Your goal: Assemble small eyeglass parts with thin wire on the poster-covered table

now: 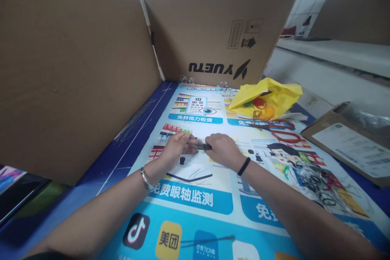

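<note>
In the head view my left hand (183, 144) and my right hand (224, 150) meet over a printed poster (202, 205). A short dark tool with a tapered metal end (203, 146) sticks out of my right fist toward my left fingers; its grip is hidden, so its exact kind does not show. The fingers of my left hand are pinched together at the tool's end. Anything thin between them is too small and blurred to make out. Just below the hands lie a few thin wire pieces (198, 176) on the poster.
Red-handled scissors (282, 126) lie by a yellow bag (268, 97) with coloured thread. A tangled wire pile (319, 187) sits right, near a labelled carton (350, 142). Thin strands (134, 120) lie left. Cardboard walls (213, 28) stand behind and left. A thin dark rod (210, 241) lies in front.
</note>
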Demonstrator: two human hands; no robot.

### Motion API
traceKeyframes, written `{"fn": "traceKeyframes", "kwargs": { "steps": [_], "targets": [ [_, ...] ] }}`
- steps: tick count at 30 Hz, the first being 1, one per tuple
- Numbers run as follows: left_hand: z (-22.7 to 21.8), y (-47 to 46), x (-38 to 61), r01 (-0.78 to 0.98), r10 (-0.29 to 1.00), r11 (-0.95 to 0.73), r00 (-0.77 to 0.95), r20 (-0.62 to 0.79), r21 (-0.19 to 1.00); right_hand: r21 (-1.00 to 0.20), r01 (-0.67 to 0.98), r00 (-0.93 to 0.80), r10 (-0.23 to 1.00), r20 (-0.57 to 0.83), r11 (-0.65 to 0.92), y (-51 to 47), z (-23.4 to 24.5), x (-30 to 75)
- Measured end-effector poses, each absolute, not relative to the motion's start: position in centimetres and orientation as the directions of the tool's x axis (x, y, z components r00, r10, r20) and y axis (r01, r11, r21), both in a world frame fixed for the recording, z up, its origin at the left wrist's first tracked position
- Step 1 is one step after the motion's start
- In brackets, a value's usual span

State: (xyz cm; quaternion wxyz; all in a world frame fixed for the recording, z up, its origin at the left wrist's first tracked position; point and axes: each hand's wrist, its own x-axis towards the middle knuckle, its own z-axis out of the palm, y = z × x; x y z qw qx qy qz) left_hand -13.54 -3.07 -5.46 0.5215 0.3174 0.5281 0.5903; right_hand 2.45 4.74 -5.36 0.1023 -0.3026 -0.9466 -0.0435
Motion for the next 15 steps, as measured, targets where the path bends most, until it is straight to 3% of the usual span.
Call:
{"fn": "traceKeyframes", "kwargs": {
  "steps": [3,6,10,15],
  "targets": [
    [-5.3,-3.1,-13.5,-0.345,0.947,0.091,-0.261,-0.188,0.934,0.109,0.546,-0.777,0.453,0.438,0.831,4.9,-5.8,2.6],
    [-5.1,-3.4,-13.3,-0.393,0.947,0.098,-0.246,-0.208,0.914,0.246,0.477,-0.761,0.256,0.597,0.844,4.8,-5.8,2.7],
    [-4.6,-3.7,-12.6,-0.476,0.931,0.144,-0.233,-0.282,0.868,0.366,0.397,-0.775,0.094,0.625,0.842,4.3,-5.4,2.8],
    [-4.3,-3.7,-11.7,-0.538,0.919,0.125,-0.253,-0.301,0.834,0.402,0.386,-0.790,0.073,0.608,0.830,3.8,-5.0,2.7]
  ]
}}
